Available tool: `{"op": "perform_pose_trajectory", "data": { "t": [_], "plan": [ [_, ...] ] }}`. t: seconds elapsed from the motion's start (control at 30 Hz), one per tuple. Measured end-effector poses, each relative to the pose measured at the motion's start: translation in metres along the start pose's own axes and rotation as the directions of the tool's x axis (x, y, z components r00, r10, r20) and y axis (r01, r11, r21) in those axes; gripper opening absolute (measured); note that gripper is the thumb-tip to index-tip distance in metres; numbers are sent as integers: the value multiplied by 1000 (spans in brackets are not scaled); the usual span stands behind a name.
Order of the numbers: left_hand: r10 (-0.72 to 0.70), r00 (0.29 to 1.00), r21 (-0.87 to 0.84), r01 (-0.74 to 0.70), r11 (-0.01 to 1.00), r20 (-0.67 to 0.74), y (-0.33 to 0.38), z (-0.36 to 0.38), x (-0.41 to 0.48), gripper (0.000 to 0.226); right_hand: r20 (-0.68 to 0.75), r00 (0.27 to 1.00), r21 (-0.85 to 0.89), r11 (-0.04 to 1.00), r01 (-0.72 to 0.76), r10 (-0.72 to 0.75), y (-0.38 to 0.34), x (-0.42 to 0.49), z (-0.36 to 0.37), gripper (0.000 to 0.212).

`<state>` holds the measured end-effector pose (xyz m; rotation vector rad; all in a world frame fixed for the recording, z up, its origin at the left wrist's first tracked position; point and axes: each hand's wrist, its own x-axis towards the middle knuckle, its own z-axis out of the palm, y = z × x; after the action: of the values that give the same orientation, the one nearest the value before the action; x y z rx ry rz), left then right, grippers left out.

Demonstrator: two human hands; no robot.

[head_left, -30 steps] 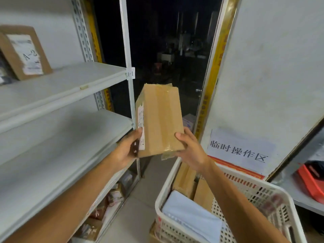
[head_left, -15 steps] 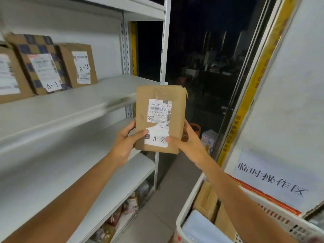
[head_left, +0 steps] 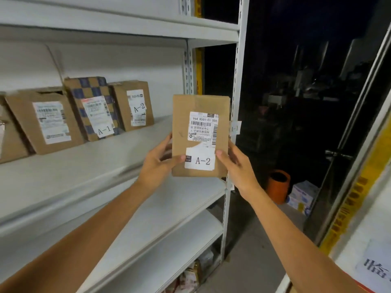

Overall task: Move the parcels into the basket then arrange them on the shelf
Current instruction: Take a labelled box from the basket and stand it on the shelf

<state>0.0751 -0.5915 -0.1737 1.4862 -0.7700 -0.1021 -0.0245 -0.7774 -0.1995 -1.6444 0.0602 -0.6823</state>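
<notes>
I hold a brown cardboard parcel point(head_left: 200, 106) upright in front of the white shelf point(head_left: 88, 166), its label marked A-2 facing me. My left hand point(head_left: 157, 161) grips its lower left edge with the thumb across the front. My right hand point(head_left: 238, 166) grips the lower right edge, thumb on the label. The parcel hangs in the air at the shelf's right end, near the upright post point(head_left: 238, 102). Three parcels stand farther left on that shelf: a plain box point(head_left: 45, 120), a checkered one marked A-1 point(head_left: 93, 107) and one marked A-2 point(head_left: 133, 105). The basket is almost out of view.
Another shelf board point(head_left: 127, 24) runs above, and lower boards point(head_left: 169, 229) lie below with small packages at the bottom. To the right is a dark glass door point(head_left: 306, 102), an orange bin point(head_left: 278, 185) and a white carton point(head_left: 301, 195) on the floor. A wall sign point(head_left: 374, 269) shows at lower right.
I lifted the parcel out over the basket and turned its labelled face toward me. My view swung up and left, so the shelf with standing parcels came in and the basket dropped out.
</notes>
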Motion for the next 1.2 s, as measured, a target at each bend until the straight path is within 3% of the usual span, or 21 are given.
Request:
{"op": "perform_pose_trajectory", "data": {
  "t": [0.13, 0.23, 0.4, 0.63, 0.83, 1.0, 1.07, 1.13, 1.2],
  "plan": [
    [-9, 996, 21, 11, 1000, -92, -3, -14, 34, 66, 28, 999, -14, 1000, 27, -27, 8, 44, 13, 40],
    [-44, 987, -26, 40, 999, -156, -9, -29, 63, 76, 9, 999, -54, 998, 32, -32, 16, 81, 24, 39],
    [-69, 993, 47, 73, 996, -93, -25, -49, 127, 63, -34, 999, -47, 999, 8, -10, 33, 143, 43, 69],
    [-65, 997, -2, 65, 998, -33, -68, -67, 206, 58, 2, 999, -275, 960, -52, 54, 57, 222, 54, 79],
    [-140, 976, -63, 131, 989, -164, -109, -65, 259, 53, 34, 996, -428, 902, -56, 78, 86, 288, 56, 69],
    [-64, 966, 58, 81, 995, -252, -131, -69, 293, 47, 101, 992, -472, 881, -22, 79, 114, 353, 60, 65],
    [30, 976, 220, 19, 975, -217, -134, -69, 300, 49, 93, 993, -484, 875, -24, 79, 129, 379, 60, 57],
    [79, 988, 438, -13, 899, -133, -136, -70, 306, 50, 79, 993, -506, 862, -36, 87, 142, 403, 60, 39],
    [117, 991, 668, -41, 743, -70, -141, -71, 318, 58, 82, 992, -530, 847, -34, 91, 151, 423, 61, 31]
  ]
}}
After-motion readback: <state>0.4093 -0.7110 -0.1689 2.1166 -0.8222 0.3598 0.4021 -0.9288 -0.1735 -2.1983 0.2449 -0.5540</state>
